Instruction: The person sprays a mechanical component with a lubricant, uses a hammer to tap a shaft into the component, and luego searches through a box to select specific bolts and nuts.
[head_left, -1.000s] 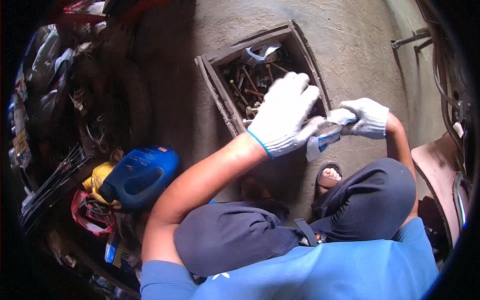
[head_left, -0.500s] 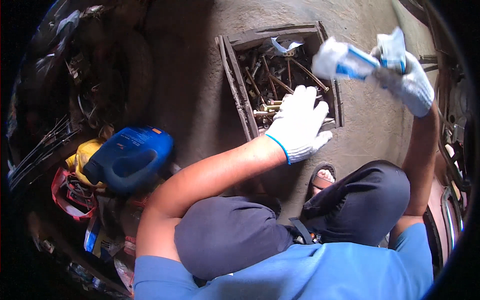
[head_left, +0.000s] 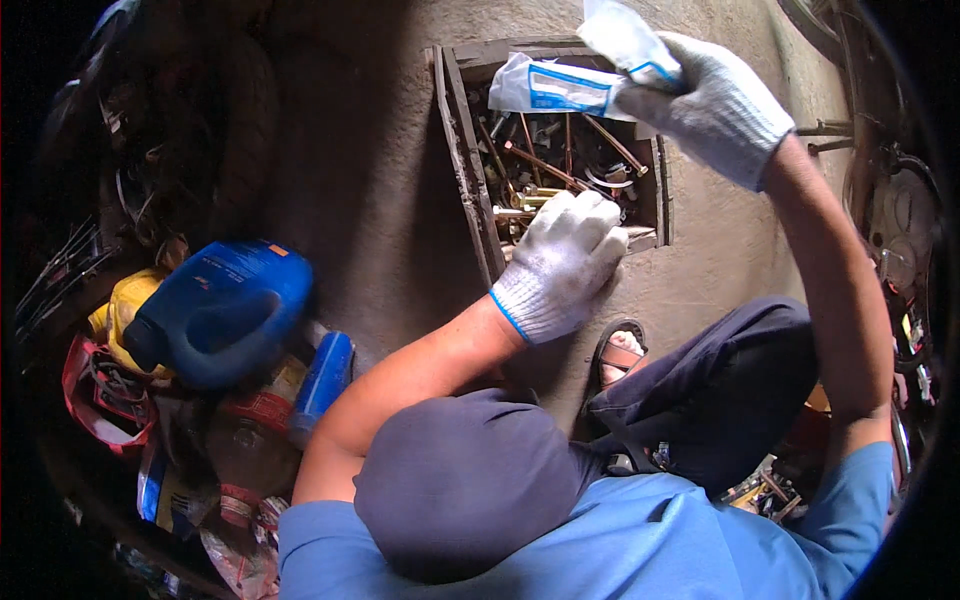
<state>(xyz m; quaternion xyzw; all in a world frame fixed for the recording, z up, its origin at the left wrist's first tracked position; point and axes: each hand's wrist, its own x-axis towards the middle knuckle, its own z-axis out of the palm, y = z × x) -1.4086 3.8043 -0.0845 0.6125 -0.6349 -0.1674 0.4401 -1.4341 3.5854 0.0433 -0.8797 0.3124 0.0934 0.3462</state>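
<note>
My right hand (head_left: pixel 705 110), in a white knit glove, is closed around a crumpled white and blue plastic packet (head_left: pixel 565 88). One part of the packet sticks out to the left over the far side of a wooden box (head_left: pixel 463 165), and another part points upward. Inside the box lie several long bolts (head_left: pixel 545 160) among smaller metal pieces. My left hand (head_left: pixel 565 260), also gloved, is at the box's near edge beside the brassy bolt heads. Its fingers are curled down, and whatever they hold is hidden beneath them.
To the left stand a blue jug (head_left: pixel 225 310), a yellow container (head_left: pixel 130 310) and a red open container (head_left: pixel 100 400). A blue cylinder (head_left: pixel 325 375) lies near my left elbow. Thin rods and dark clutter fill the far left; metal parts line the right edge. My sandalled foot (head_left: pixel 620 355) is below the box.
My right hand has swung left with the packet, from beside the box to over its far side. My left hand has drawn slightly left and nearer, its fingers now more curled.
</note>
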